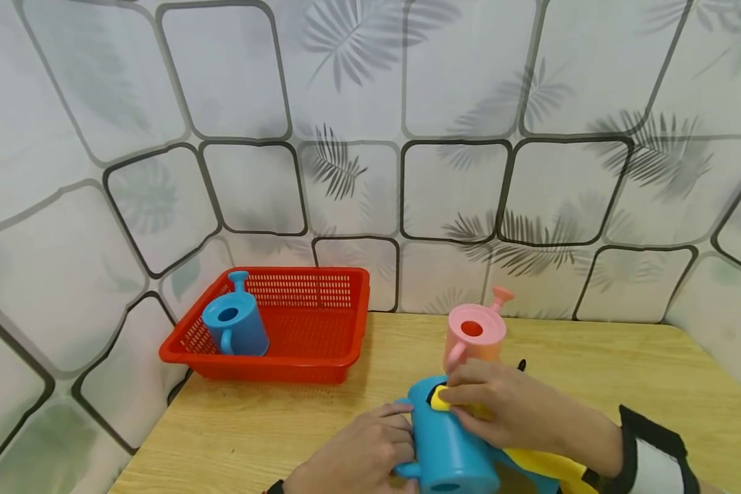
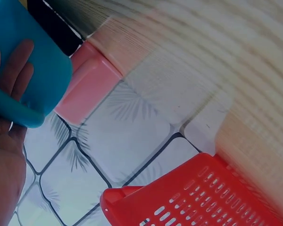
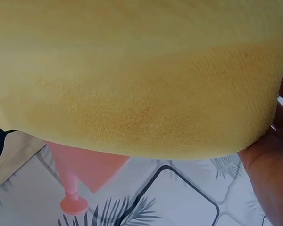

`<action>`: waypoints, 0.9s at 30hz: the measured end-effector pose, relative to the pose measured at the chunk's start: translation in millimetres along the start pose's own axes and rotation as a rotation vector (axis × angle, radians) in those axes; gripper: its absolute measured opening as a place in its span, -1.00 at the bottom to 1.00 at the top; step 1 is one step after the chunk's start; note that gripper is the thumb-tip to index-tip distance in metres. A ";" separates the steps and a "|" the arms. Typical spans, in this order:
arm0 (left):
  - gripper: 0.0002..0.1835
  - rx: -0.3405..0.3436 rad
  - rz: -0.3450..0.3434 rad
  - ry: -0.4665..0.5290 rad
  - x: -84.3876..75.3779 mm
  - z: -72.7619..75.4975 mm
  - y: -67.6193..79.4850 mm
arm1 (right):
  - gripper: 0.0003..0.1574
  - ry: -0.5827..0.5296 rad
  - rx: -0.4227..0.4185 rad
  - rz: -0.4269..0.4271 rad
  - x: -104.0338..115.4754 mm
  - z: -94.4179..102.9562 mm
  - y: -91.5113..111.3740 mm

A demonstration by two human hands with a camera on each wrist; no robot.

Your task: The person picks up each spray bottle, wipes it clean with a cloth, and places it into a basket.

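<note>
My left hand (image 1: 364, 446) holds a blue watering can (image 1: 444, 439) by its handle, tilted over the table. In the left wrist view, the fingers pass between the handle (image 2: 14, 110) and the can's body. With my right hand (image 1: 506, 401) I pinch a yellow cloth (image 1: 546, 463) with a dark trim, its bunched part at the can's top opening. The rest of the cloth hangs below the right forearm and covers part of the spout. In the right wrist view, the cloth (image 3: 146, 94) fills most of the picture and hides the can.
Just behind the held can stands a pink watering can (image 1: 477, 326) on the wooden table (image 1: 272, 432). To the left is a red perforated basket (image 1: 284, 368) with another blue watering can (image 1: 247, 333) inside. A patterned sheet (image 1: 358, 185) backs the table.
</note>
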State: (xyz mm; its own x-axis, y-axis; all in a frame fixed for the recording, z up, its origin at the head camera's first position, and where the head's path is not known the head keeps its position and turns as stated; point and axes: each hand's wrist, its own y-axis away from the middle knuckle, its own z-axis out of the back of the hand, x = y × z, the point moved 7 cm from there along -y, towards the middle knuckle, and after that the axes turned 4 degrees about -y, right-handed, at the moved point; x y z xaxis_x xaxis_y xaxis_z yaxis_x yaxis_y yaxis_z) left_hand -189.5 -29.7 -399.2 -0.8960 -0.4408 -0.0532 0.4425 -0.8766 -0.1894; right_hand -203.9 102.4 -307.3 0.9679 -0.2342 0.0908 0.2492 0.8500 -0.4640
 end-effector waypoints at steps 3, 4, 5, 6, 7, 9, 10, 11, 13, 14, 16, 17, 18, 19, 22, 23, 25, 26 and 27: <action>-0.60 -0.008 0.011 0.014 2.6 -0.2 1.5 | -0.70 -0.007 -0.010 0.046 9.7 1.0 0.8; -0.60 -0.019 0.009 0.010 3.0 0.4 2.0 | -0.71 -0.013 -0.005 0.047 12.5 0.8 1.3; -0.61 -0.033 0.008 0.003 3.6 1.3 2.6 | -0.71 -0.017 0.001 0.047 15.3 0.4 1.6; -0.64 -0.055 0.006 -0.008 4.2 2.5 3.2 | -0.71 -0.027 0.012 0.045 17.9 0.0 1.9; -0.67 -0.077 0.005 -0.020 4.8 3.9 3.7 | -0.71 -0.040 0.023 0.040 20.2 -0.6 2.1; -0.74 -0.116 0.009 -0.033 6.8 6.7 5.1 | -0.71 -0.065 0.041 0.040 25.3 -1.7 2.6; -0.77 -0.126 0.015 -0.031 8.2 7.7 5.9 | -0.71 -0.083 0.054 0.035 27.6 -2.5 2.7; -0.79 -0.136 0.021 -0.032 9.6 8.6 6.8 | -0.71 -0.102 0.065 0.034 30.1 -3.1 3.0; -0.83 -0.144 0.031 -0.024 12.3 9.9 7.8 | -0.72 -0.135 0.084 0.028 33.6 -3.9 4.1; -0.84 -0.146 0.036 -0.021 13.4 10.5 8.3 | -0.74 -0.145 0.095 0.024 34.9 -4.3 4.8; -0.85 -0.160 0.032 -0.034 14.7 12.1 9.3 | -0.77 -0.159 0.116 0.007 36.3 -5.3 5.6; -0.85 -0.169 0.029 -0.048 15.0 12.8 9.7 | -0.77 -0.160 0.123 0.005 36.6 -5.6 6.0; -0.85 -0.177 0.025 -0.057 15.3 13.5 10.0 | -0.78 -0.159 0.127 0.007 36.9 -5.7 6.2; -0.84 -0.186 0.020 -0.072 15.5 14.2 10.5 | -0.79 -0.157 0.130 0.011 37.2 -5.9 6.4; -0.84 -0.213 0.007 -0.098 16.1 15.5 11.5 | -0.79 -0.154 0.137 0.029 38.2 -6.6 6.2; -0.83 -0.221 0.004 -0.102 16.1 16.0 11.8 | -0.79 -0.158 0.143 0.029 38.3 -6.9 6.4; -0.83 -0.234 -0.003 -0.108 16.0 16.8 12.2 | -0.78 -0.156 0.147 0.034 38.5 -7.3 6.4; -0.82 -0.240 -0.008 -0.113 15.8 17.1 12.4 | -0.78 -0.157 0.150 0.031 38.3 -7.4 6.4; -0.82 -0.246 -0.012 -0.116 15.6 17.4 12.6 | -0.78 -0.154 0.149 0.033 38.4 -7.4 6.4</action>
State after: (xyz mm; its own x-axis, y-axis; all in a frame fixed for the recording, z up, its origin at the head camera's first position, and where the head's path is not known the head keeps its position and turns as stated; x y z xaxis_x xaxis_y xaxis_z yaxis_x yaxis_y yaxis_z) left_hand -197.3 -50.9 -385.3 -0.8845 -0.4626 0.0601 0.3972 -0.8144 -0.4230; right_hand -165.3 95.3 -313.2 0.9661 -0.1404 0.2165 0.2085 0.9190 -0.3345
